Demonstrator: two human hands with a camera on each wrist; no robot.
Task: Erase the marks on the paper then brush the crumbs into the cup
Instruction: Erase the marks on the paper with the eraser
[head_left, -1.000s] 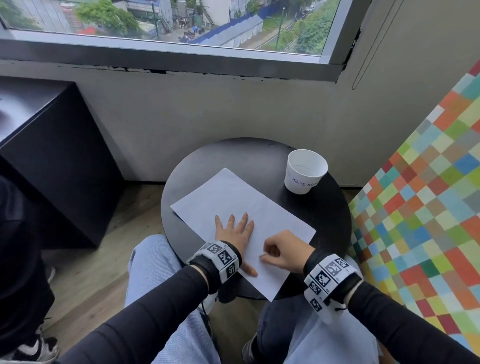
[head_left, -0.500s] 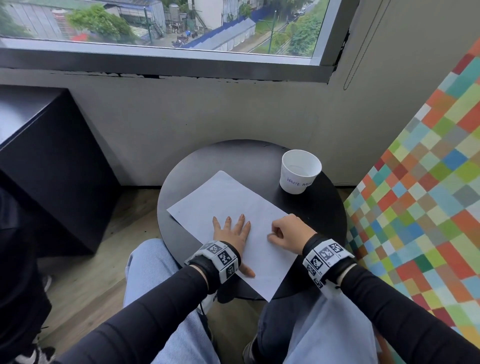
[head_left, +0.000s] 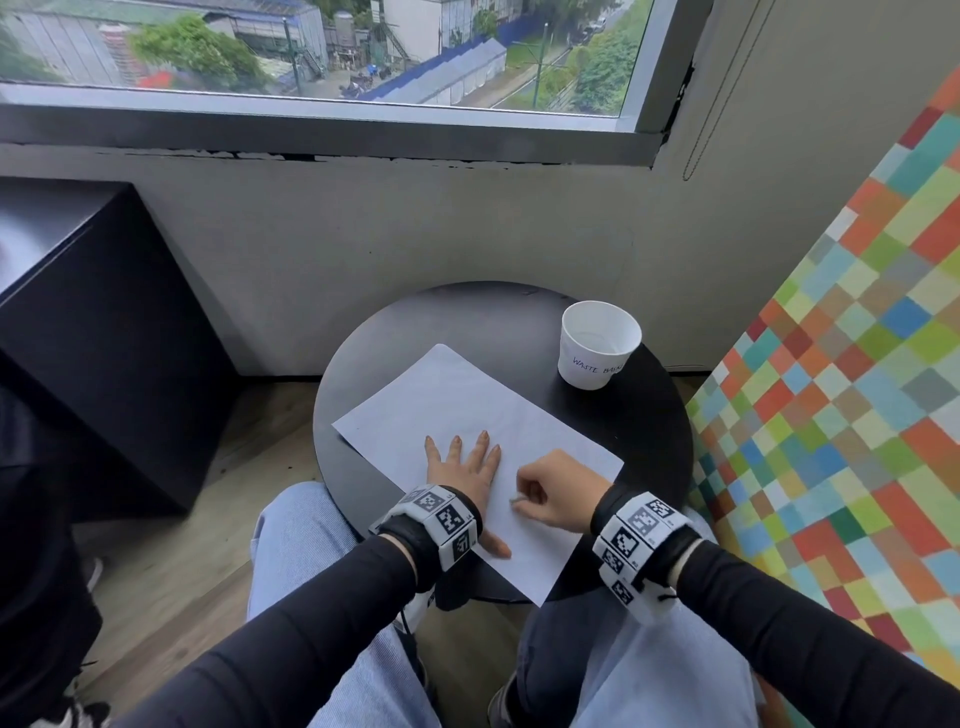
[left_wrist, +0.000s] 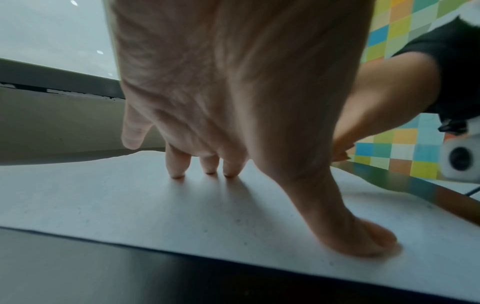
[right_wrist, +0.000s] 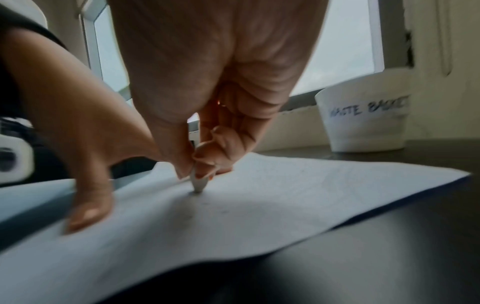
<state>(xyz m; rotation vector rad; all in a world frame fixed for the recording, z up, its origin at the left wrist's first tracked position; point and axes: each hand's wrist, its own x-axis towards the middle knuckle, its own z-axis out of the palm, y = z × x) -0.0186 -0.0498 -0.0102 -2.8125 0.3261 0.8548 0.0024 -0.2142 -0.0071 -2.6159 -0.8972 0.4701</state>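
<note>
Erasing step underway; crumbs not yet brushed.
R hand (head_left: 558, 493) is pinching eraser (right_wrist: 198, 184), tip rubbing paper (head_left: 467, 410) on desk (head_left: 644, 431); L hand (head_left: 462, 467) is lying spread flat, pinning sheet. Cup (head_left: 597, 345) is standing apart, far right. Next prob.: sweeping crumbs cupward w/o scattering.

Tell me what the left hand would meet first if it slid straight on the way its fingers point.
Likely nothing soon: the left hand points across bare paper, then dark table; the cup sits off to the right.
</note>
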